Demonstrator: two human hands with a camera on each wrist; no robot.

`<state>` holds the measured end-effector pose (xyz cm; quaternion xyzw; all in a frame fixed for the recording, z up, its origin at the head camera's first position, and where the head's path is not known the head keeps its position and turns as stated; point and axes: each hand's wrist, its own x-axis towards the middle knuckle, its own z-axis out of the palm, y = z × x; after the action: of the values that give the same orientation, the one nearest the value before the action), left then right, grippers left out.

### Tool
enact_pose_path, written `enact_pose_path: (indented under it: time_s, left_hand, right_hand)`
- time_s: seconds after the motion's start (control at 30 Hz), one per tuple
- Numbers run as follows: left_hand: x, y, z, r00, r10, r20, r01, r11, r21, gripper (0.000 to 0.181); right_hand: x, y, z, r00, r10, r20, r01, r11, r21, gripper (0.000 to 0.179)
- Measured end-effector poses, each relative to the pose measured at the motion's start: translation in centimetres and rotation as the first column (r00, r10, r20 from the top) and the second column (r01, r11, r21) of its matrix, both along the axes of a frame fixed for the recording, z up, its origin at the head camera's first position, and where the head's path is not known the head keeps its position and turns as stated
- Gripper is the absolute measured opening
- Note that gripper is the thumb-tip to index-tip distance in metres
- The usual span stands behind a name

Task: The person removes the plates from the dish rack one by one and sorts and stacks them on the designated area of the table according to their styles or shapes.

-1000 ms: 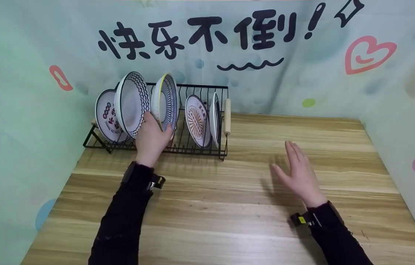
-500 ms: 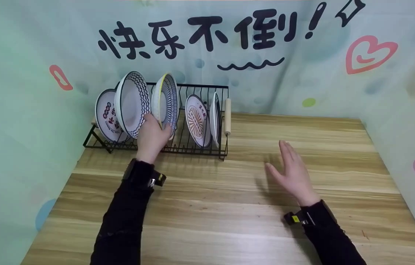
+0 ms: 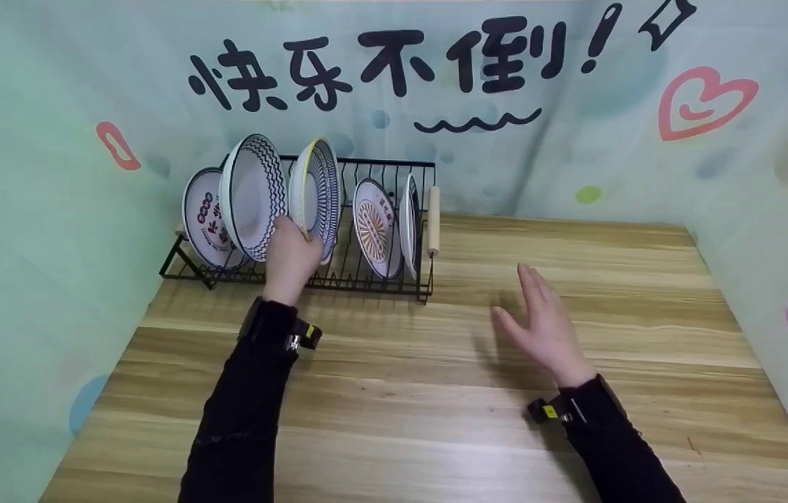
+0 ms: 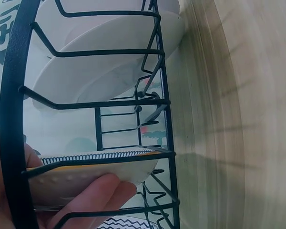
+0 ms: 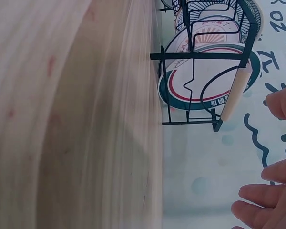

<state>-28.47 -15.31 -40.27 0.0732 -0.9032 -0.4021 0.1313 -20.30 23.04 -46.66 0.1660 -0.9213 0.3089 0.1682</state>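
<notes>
The left hand (image 3: 293, 260) grasps the yellow-rimmed bowl (image 3: 325, 185) at its near lower edge, with fingers on the outer wall and the thumb at the inner side. That bowl stands on its edge in the black wire rack (image 4: 13, 105), leaning slightly, its striped inside turned to the right.

From the left end of the rack, a white plate with red lettering (image 3: 205, 227) comes first, tilted back on its edge. Just beside it and partly covering it is a larger bowl with a zigzag border (image 3: 251, 199), also opening to the right. The grasping fingers sit close to this bowl; whether they touch it cannot be told. To the right of the held bowl, past a gap, stands a plate with an orange sunburst (image 3: 371, 230), then a plate with a dark green rim (image 5: 209, 76), seen nearly edge-on from above. A pale wooden handle (image 3: 434, 220) closes the rack's right end.

Farther right, well apart from the rack, the right hand (image 3: 544, 328) is released over the wood-grain table (image 3: 401, 391), its fingers extended together and its thumb spread away. A pink heart (image 3: 707, 105) marks the backdrop (image 3: 596, 157) behind.
</notes>
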Motion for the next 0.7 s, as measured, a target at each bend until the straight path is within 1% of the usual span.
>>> enact_pose_path:
  time_s: [0.1,0.2,0.47,0.53,0.7]
  left_hand:
    - [0.0,0.1,0.0,1.0,0.008,-0.001,-0.008,1.0,0.005,0.045]
    - [0.1,0.2,0.0,1.0,0.016,-0.01,-0.016,1.0,0.01,0.044]
    - [0.2,0.4,-0.2,0.999,0.029,-0.028,-0.028,0.998,0.048,0.039]
    - [0.2,0.5,-0.2,0.999,0.039,-0.038,-0.036,0.998,0.056,0.04]
    - [0.4,0.6,0.0,0.995,0.09,-0.05,-0.086,0.994,0.074,0.037]
  right_hand:
    - [-0.1,-0.4,0.0,1.0,0.005,0.012,-0.005,1.0,-0.005,0.08]
    - [-0.2,-0.8,0.0,1.0,0.014,0.002,-0.014,1.0,-0.005,0.08]
    - [-0.4,-1.5,-0.3,0.995,0.055,-0.079,-0.057,0.998,-0.023,0.078]
    - [-0.5,-1.6,-0.3,0.996,0.057,-0.074,-0.059,0.998,-0.025,0.078]
    - [-0.6,-2.0,-0.1,0.997,0.063,-0.043,-0.065,0.997,-0.032,0.08]
